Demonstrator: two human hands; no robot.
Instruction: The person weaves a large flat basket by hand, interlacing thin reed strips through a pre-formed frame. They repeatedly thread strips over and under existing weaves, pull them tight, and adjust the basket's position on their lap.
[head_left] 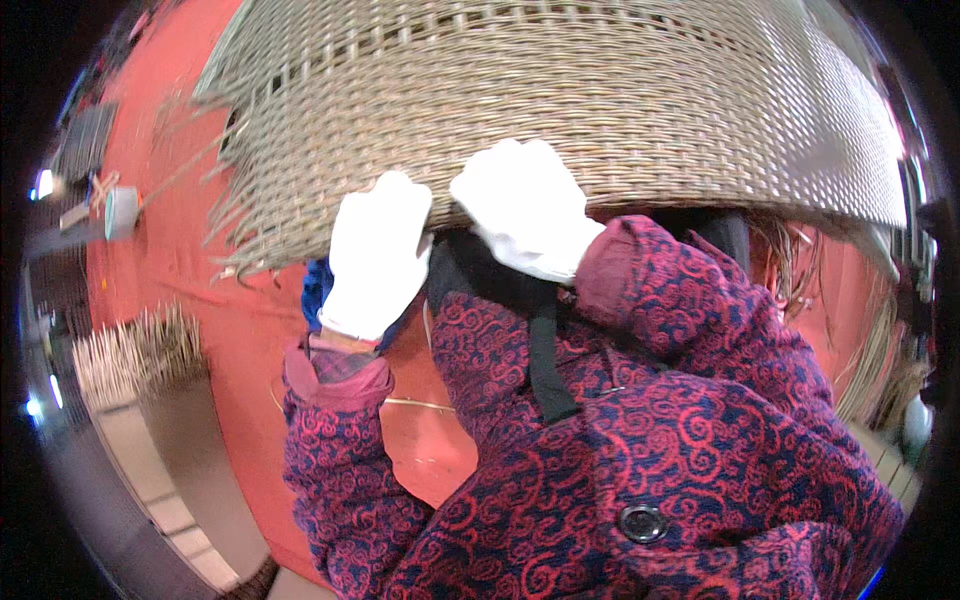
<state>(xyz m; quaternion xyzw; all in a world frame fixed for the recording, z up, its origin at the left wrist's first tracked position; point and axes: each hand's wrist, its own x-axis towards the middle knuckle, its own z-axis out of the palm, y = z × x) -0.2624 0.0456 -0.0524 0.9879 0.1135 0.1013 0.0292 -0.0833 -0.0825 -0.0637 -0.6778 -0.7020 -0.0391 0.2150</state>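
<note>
A broad grey-brown woven wicker panel [600, 120] stretches across the upper part of the head view and curves down at the right. Loose strand ends stick out raggedly along its left side, and a row of gaps runs through the weave near the top. My left hand [375, 260], in a white glove, is closed at the panel's near edge. To its right, my white-gloved right hand [530, 205] lies over the same edge with the fingers curled in. Glare washes out both gloves, so finger detail and any single strand between the fingers are hidden.
Red flooring [260, 390] lies below. A bundle of cut sticks [140, 355] is at the left beside pale boxes [145, 450]. A small pale bucket [121, 212] stands at the far left. Long loose strands [875, 345] lie at the right.
</note>
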